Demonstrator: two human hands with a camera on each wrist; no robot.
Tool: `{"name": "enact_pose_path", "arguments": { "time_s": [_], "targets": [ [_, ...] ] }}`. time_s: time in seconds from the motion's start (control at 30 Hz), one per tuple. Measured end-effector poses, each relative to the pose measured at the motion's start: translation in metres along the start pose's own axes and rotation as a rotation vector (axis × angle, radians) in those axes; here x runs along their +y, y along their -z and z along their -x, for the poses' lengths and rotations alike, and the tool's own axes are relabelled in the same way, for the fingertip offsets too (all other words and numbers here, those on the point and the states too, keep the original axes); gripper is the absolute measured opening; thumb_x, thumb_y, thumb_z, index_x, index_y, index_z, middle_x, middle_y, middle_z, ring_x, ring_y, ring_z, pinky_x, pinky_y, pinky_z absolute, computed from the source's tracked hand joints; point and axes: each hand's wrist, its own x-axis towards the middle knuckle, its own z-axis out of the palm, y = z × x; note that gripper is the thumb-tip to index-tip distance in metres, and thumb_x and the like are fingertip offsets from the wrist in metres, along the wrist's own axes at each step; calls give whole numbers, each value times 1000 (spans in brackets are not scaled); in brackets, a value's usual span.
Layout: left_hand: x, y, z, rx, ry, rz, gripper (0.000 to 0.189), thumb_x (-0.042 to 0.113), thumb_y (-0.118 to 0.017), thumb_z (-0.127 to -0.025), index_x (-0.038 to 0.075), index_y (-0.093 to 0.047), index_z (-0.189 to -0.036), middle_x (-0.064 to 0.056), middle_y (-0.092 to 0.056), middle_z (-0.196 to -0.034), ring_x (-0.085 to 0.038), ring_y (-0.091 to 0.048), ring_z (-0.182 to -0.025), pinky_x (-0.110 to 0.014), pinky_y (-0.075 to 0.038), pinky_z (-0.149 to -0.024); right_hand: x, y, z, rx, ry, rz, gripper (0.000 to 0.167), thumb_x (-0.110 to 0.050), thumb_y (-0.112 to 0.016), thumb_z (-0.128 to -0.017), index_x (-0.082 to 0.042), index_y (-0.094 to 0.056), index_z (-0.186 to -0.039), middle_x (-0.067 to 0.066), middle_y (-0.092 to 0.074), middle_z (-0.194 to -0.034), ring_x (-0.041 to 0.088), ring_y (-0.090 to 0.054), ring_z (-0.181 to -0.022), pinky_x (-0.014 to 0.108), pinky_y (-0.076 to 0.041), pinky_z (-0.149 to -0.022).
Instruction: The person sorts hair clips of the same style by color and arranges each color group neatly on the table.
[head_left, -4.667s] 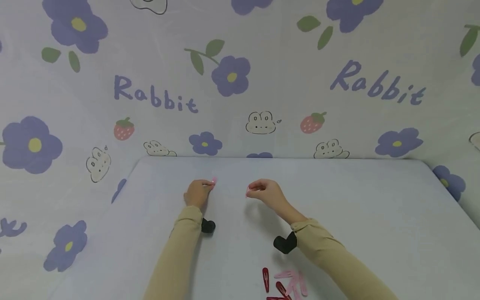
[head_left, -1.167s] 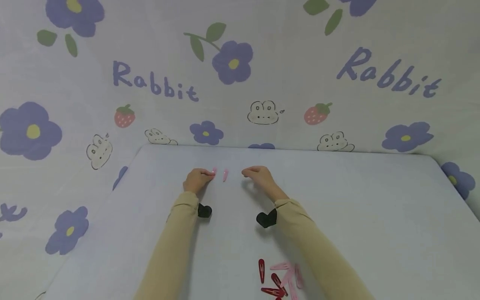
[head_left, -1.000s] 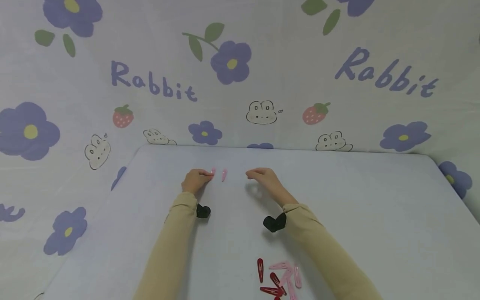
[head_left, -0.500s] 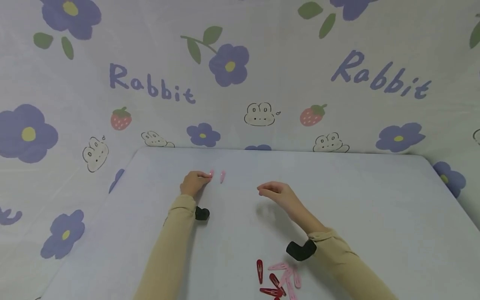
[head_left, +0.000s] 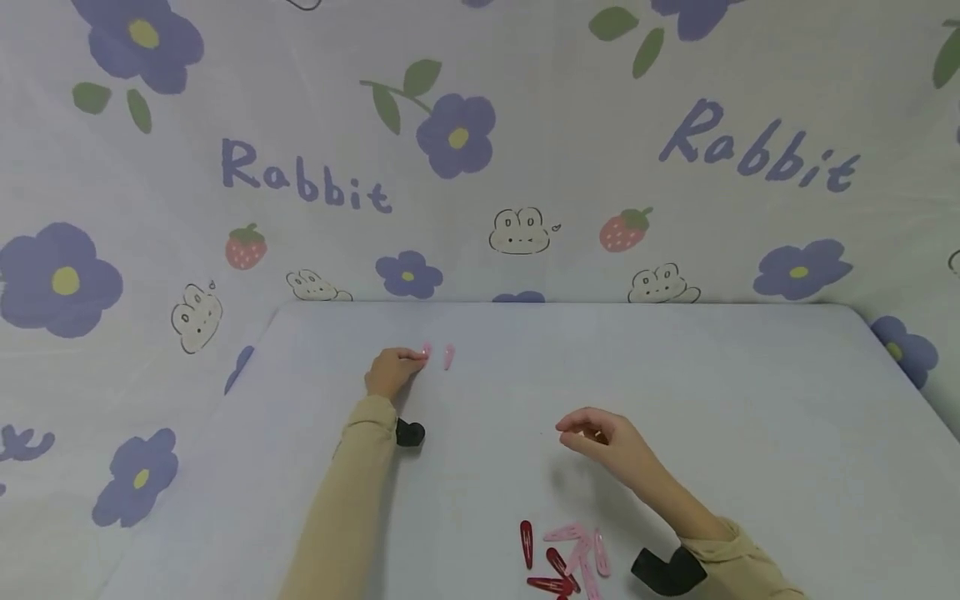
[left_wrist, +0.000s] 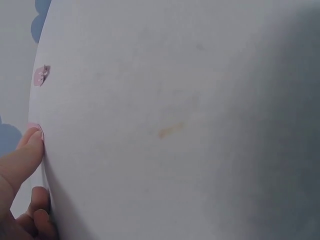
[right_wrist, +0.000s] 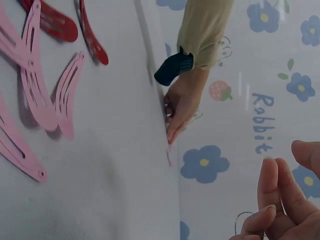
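Note:
At the far part of the white table, my left hand (head_left: 392,372) pinches a pink snap hair clip (head_left: 427,349) between thumb and fingers, low over the surface. The left wrist view shows the thumb on that clip's edge, with a second pink hair clip (left_wrist: 41,76) lying apart from it. In the head view this second clip (head_left: 449,357) lies just right of the held one. My right hand (head_left: 611,442) hovers above the table with relaxed fingers and nothing between them. Nearer me lies a loose pile of pink hair clips (head_left: 602,552) and red hair clips (head_left: 527,543).
The white table (head_left: 480,467) reaches back to a white curtain (head_left: 570,142) printed with flowers and rabbits. Black wrist cameras sit on both sleeves. Several clips in the pile overlap, and the frame's bottom edge cuts off one red clip.
My right hand has let go of a pink hair clip beside the left hand's one. It has since moved right and back toward the pile. The left hand stays almost in place.

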Motion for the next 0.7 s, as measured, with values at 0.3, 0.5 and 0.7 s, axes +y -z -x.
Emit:
{"name": "enact_pose_path", "arguments": {
  "time_s": [0.3,0.5,0.7],
  "targets": [
    [-2,-2,0,21,-14,1,22,33,-66,-79,18,-72,-94,-5,-59,-114,-27,-50,-107,-49,-31,-86,7,2,40,40,71,33,13,-15,-67,-81,-9,-64,-92,-4,-61,-79,14,-42,-67,26,-34,-58],
    [-2,-1,-1,28,-20,-2,21,33,-66,-79,19,-72,-94,-5,-59,-114,-28,-50,-107,-48,-31,-86,30,-7,46,-12,61,190,21,-19,-74,-74,-9,-64,-90,-14,-60,-73,16,-47,-72,27,-37,-65],
    [-3,-3,-2,28,-25,-14,22,33,-66,-80,19,-72,-95,-5,-59,-115,-28,-49,-108,-48,-30,-87,44,-13,48,-91,-26,135,25,-22,-74,-73,-9,-64,-92,-9,-60,-76,14,-44,-72,26,-35,-63]
  ]
}}
